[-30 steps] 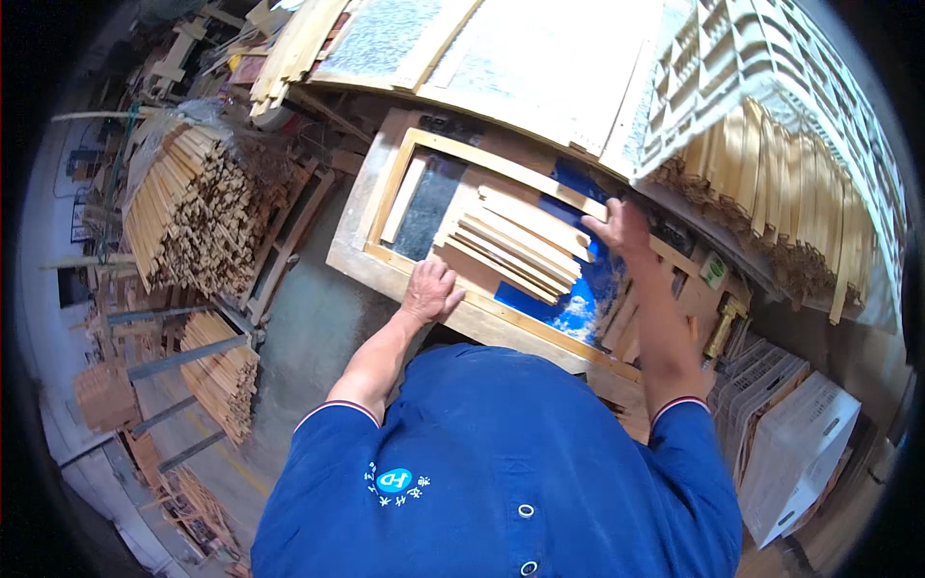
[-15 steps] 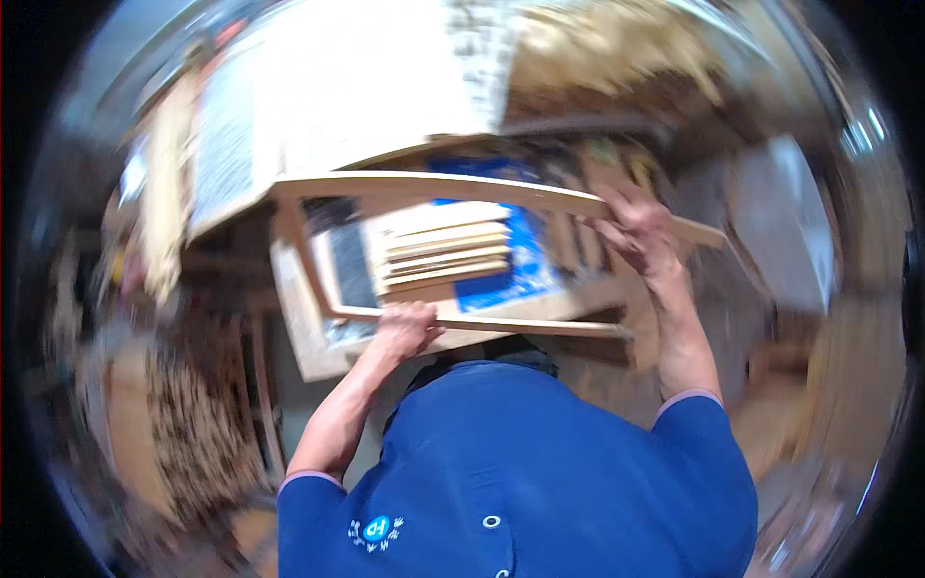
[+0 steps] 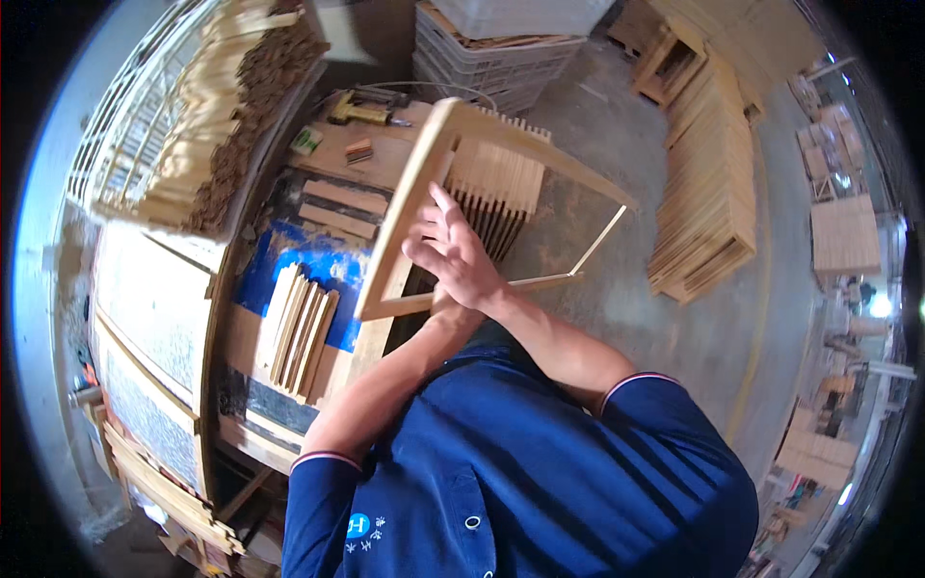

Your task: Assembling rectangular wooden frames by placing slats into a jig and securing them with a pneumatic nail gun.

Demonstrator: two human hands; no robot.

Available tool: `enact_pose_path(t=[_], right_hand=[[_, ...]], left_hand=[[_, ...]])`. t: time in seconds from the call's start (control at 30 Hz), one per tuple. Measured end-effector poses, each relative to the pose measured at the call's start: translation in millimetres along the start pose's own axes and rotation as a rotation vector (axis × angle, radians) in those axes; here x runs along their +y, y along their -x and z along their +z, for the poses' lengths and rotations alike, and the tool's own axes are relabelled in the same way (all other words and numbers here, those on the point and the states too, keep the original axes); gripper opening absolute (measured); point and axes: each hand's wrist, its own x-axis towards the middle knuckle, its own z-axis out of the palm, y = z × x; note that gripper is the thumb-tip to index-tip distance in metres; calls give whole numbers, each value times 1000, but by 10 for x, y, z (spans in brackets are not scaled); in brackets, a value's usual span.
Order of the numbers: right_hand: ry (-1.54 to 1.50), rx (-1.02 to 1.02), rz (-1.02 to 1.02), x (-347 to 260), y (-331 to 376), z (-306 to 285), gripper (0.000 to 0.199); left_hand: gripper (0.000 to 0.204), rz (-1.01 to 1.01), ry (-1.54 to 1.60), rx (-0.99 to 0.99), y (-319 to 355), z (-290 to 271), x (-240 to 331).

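Wooden frame (image 3: 407,207) has swung round, beside the right fingers (image 3: 449,214).

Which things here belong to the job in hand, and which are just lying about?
Seemingly in the job:
wooden frame
right hand, open beside it

Probably just lying about:
yellow tool
stacked crates
loose wood strips

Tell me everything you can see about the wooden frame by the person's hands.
The wooden frame looks four-sided: slim, pale brown bars around an open middle, with a thin, bright strip at the far end. It is tilted, raised above the workbench, and its far end reaches out over the floor. The right hand is open beside the near bar; contact is unclear. The left hand's hold is hidden.
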Motion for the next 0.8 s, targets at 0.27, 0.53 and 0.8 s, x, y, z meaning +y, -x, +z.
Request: enact_pose_path(t=[0.27,0.53,0.8], right_hand=[[-139,542,193,733,-259,-1685,65],[148,724,637,2220,-41,-3639,45],[547,510,797,2894,-887,-3683,61]], left_hand=[[32,499,-62,-335,-1079,42,794],[49,-36,440,-170,-730,-460,10],[43,-872,656,-21,796,-38,-332]])
